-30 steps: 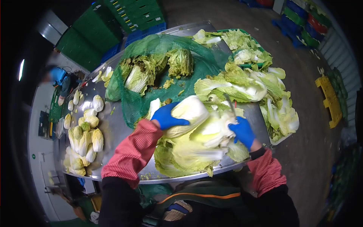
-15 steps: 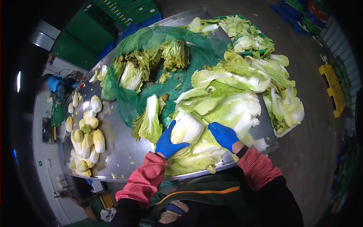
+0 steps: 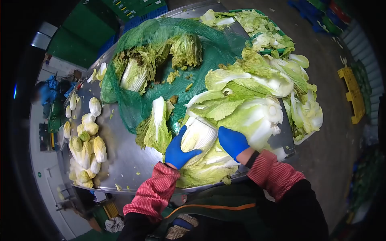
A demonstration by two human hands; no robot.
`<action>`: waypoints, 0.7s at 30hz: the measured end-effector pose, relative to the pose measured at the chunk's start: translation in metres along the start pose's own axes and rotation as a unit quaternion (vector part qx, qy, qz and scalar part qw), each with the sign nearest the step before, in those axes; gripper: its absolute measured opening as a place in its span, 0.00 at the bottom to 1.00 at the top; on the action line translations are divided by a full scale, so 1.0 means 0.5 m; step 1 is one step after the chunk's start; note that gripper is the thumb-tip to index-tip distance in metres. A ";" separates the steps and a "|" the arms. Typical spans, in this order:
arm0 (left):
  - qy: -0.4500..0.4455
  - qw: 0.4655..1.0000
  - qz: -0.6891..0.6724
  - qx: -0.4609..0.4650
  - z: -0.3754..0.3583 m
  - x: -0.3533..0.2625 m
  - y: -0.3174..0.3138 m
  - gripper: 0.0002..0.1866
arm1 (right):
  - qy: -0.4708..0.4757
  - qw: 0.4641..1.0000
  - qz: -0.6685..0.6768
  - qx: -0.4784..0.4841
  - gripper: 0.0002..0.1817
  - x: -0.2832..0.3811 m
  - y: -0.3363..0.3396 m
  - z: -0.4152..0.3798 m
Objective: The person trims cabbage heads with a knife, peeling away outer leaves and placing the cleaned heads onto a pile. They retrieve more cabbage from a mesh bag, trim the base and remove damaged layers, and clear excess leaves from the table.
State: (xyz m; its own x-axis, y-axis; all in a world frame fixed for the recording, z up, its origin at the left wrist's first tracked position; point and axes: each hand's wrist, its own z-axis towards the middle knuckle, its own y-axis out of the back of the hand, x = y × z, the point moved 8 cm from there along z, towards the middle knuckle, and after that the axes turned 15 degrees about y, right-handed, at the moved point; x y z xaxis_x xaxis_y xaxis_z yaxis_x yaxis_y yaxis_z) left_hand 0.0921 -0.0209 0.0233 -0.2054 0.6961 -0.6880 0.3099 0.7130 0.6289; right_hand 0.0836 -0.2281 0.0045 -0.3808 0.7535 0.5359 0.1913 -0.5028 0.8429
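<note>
A stripped Chinese cabbage (image 3: pixel 200 137), pale yellow and white, lies on loose leaves near the table's front edge. My left hand (image 3: pixel 179 151), in a blue glove, grips its left side with the thumb across the front. On the right, my right hand (image 3: pixel 233 143), also gloved in blue, is closed beside the cabbage's upper right side. The knife seen in it a moment ago is hidden now behind the fingers. Loose outer leaves (image 3: pixel 215 168) spread under the cabbage. Large green leaves with a white stem end (image 3: pixel 257 120) lie just beyond my right hand.
A green mesh bag (image 3: pixel 161 30) holding untrimmed cabbages (image 3: pixel 136 75) lies across the metal table (image 3: pixel 124 148). Several small trimmed heads (image 3: pixel 86 150) sit at left. Leaf-filled crates (image 3: pixel 299 140) stand along the right edge. A yellow pallet (image 3: pixel 352 95) is on the floor.
My right hand has turned and drawn closer to the cabbage; the knife blade has gone out of sight. My left hand keeps its hold. The view has shifted slightly.
</note>
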 end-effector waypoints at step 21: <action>-0.122 0.984 0.054 -0.122 -0.148 -0.050 -0.012 0.51 | -0.077 0.995 -0.049 0.047 0.12 -0.061 -0.058 -0.012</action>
State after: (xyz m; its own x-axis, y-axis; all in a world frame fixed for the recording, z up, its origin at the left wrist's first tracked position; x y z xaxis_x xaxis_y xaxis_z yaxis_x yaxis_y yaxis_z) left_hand 0.0268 -0.0364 0.0633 0.0546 0.7495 -0.6597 0.0802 0.6553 0.7511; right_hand 0.0843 -0.2393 -0.0365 -0.2607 0.8562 0.4460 0.2467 -0.3876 0.8882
